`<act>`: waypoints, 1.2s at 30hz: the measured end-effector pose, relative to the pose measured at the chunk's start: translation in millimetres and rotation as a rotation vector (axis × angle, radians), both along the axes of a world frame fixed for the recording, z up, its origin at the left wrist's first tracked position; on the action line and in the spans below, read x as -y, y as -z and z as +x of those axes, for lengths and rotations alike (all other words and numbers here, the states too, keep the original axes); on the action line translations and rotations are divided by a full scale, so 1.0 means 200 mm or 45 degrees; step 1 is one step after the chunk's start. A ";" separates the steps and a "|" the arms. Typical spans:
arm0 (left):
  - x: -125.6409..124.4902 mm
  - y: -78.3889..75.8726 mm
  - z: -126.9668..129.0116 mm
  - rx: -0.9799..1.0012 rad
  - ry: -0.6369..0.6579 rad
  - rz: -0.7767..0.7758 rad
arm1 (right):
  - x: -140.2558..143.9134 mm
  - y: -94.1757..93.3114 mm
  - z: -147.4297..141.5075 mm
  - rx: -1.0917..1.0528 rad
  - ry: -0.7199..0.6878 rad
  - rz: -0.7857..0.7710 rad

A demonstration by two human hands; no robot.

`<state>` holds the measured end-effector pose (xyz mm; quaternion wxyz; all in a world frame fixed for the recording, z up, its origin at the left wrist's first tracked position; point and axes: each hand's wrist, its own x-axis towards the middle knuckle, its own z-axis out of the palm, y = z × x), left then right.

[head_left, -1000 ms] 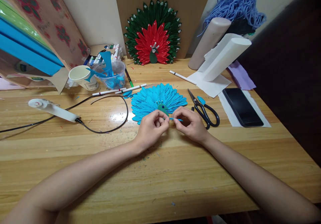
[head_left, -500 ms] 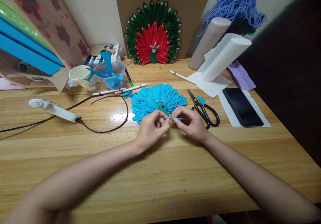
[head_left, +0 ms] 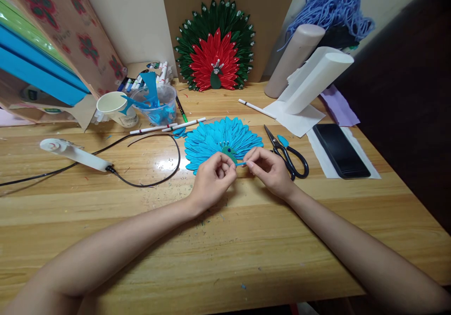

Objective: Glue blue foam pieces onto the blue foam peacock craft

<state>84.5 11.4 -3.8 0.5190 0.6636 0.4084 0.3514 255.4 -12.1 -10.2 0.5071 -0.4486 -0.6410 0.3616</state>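
Observation:
Between my hands is a small, narrow blue paper piece (head_left: 241, 164), seen edge-on. My left hand (head_left: 214, 178) pinches its left end between thumb and fingertips. The other end is pinched by my right hand (head_left: 268, 169). Just behind them a blue paper peacock (head_left: 221, 138) lies on the table, with layered petal-like feathers and a green head (head_left: 229, 152) topped by a small crown; my fingers cover part of its lower edge. Black-handled scissors (head_left: 282, 153) rest beside my right hand, a loose blue paper petal (head_left: 283, 140) next to their handles.
A finished-looking green and red peacock (head_left: 214, 51) leans against brown cardboard at the back. On the left are a white corded tool (head_left: 73, 155), a paper cup (head_left: 118, 109) and a plastic tub (head_left: 165, 113) of blue scraps. White paper rolls (head_left: 320, 82) and a phone (head_left: 341, 150) sit right.
My right fingers have shifted slightly on the blue paper piece, and the gap between my hands has widened a little. The things on the table have not moved.

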 end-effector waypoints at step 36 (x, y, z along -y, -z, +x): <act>-0.01 -0.01 0.00 0.031 -0.020 -0.017 | 0.00 0.00 -0.01 -0.024 0.261 -0.127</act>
